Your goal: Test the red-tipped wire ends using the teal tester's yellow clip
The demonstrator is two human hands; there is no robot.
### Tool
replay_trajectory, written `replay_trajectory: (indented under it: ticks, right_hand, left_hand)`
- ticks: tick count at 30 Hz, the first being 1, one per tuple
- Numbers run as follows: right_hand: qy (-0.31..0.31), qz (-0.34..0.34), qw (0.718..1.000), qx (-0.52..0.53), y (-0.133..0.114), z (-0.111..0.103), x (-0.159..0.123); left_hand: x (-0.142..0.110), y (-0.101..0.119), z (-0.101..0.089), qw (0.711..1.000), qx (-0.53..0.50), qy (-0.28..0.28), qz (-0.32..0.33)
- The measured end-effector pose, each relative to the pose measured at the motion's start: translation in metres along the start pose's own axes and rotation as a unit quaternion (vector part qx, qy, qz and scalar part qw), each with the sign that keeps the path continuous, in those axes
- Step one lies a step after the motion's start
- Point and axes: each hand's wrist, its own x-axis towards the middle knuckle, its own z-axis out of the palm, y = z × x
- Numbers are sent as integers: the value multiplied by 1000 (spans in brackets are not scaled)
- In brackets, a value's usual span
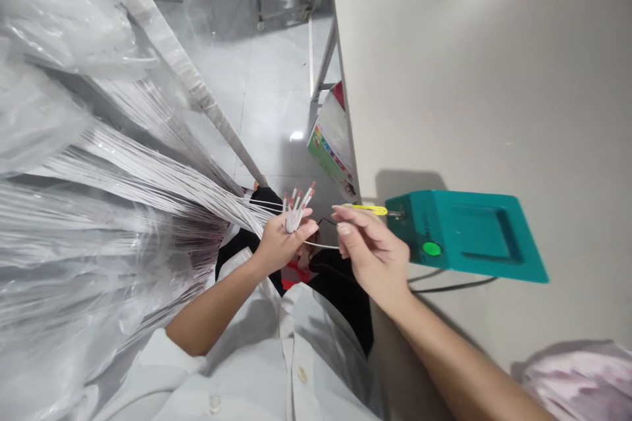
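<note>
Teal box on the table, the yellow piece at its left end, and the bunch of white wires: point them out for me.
teal box (pixel 474 237): head view, on its top face.
yellow piece (pixel 371 210): head view, on its middle, beside the box's left end.
bunch of white wires (pixel 295 214): head view, on the ends sticking up from the left hand (pixel 279 243).

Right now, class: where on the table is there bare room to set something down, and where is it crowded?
Bare: the table beyond the teal box. Crowded: the edge where the right hand works, and the left hand gripping the wire bundle.
</note>
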Motion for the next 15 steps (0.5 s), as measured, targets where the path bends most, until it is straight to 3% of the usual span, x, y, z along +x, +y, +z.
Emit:
replay_trajectory:
  ticks: [5, 8, 15]
  right_hand:
    - [-25, -28, 998, 52, -4, 8, 3]
    - [-16, -5, 997, 69, -6, 7, 5]
    - [-37, 112, 984, 134, -9, 3, 9]
  left_hand:
    - [0, -4, 5, 988, 64, -92, 108]
    - [-1, -6, 6, 989, 52, -112, 78]
    - [-6, -4, -2, 995, -38, -80, 38]
